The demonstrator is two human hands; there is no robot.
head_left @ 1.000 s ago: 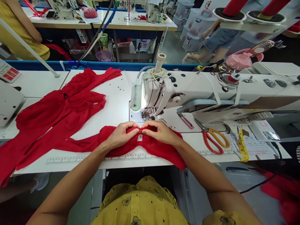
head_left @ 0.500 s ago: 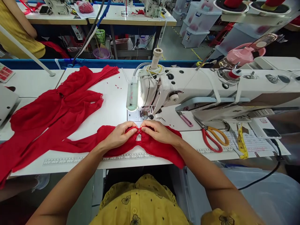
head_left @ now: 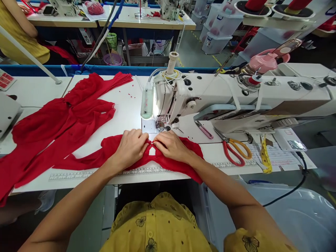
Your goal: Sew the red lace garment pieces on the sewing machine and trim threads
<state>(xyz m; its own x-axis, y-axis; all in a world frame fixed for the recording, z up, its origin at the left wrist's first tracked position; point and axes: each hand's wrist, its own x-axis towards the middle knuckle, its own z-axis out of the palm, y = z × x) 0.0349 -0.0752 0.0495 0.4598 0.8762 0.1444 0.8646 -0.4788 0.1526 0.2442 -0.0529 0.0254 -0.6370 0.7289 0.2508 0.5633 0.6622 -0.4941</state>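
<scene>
"What's at the left of your white table (head_left: 128, 92)?"

"You have a heap of red garments (head_left: 63, 122) there, loosely spread, the ends trailing over the front edge. Whether those are finished or unworked, I can't tell you."

"And your left hand (head_left: 133, 147)?"

"It is closed on the red garment piece (head_left: 174, 167) in front of you, back of the hand up, fingertips curled down beside its middle. The piece lies across the front of the table, partly over the printed ruler (head_left: 72, 175)."

"How far along is it?"

"Its two sides meet above a small opening, between your hands, so they look joined there. I can't make out whether stitches hold that spot. It lies just in front of the needle plate (head_left: 148, 126), not under the presser foot (head_left: 160, 126), so you have no sewing under way at this moment."

"Your right hand (head_left: 173, 147)?"

"You're pinching the piece with it, thumb and fingers together just right of the opening."

"Further right?"

"Beyond your sewing machine's (head_left: 173, 94) head lie your thread snips (head_left: 204, 130), then the scissors (head_left: 232, 147), then a yellow tape measure (head_left: 265, 155) over papers. You hold none of these."
</scene>
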